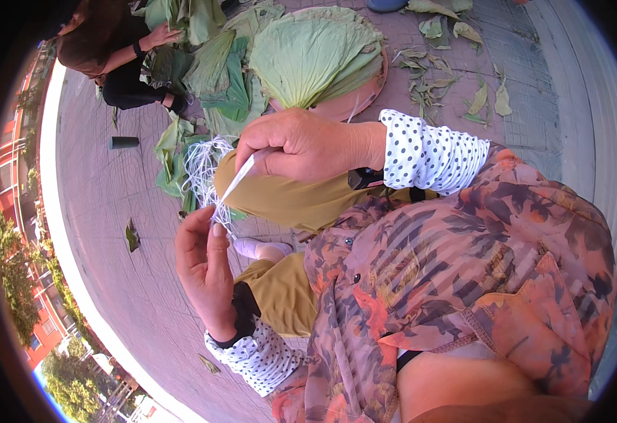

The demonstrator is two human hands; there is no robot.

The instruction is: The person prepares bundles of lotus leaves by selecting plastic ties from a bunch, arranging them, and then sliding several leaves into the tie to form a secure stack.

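Seated low over the brick pavement [160, 282]. One white strand [238, 180] runs straight on a slant between my two hands, in front of my raised knee [273, 190].

Right hand [298, 144]: thumb and bent forefinger clamped on the strand's upper part. Left hand [206, 278]: thumb and forefinger brought together at its lower part, other fingers loosely curled; how firm that pinch is, I cannot tell.

Tangle of white strands [206, 166] lies just past the knee, partly over loose leaves. Beyond my right hand, a stack of green leaves [315, 53] covers most of a round pink tray [370, 92]; its near rim shows bare. Leaf scraps [428, 81] lie on the pavement toward the shutter-side edge. A co-worker's hand [164, 35] is among leaves farther off.

Step in hand, my judgement: drawing out or straightening a single strand. Next move appears to call for both pinches firm and an even pull, with the strand clear of the tangle so nothing snags.
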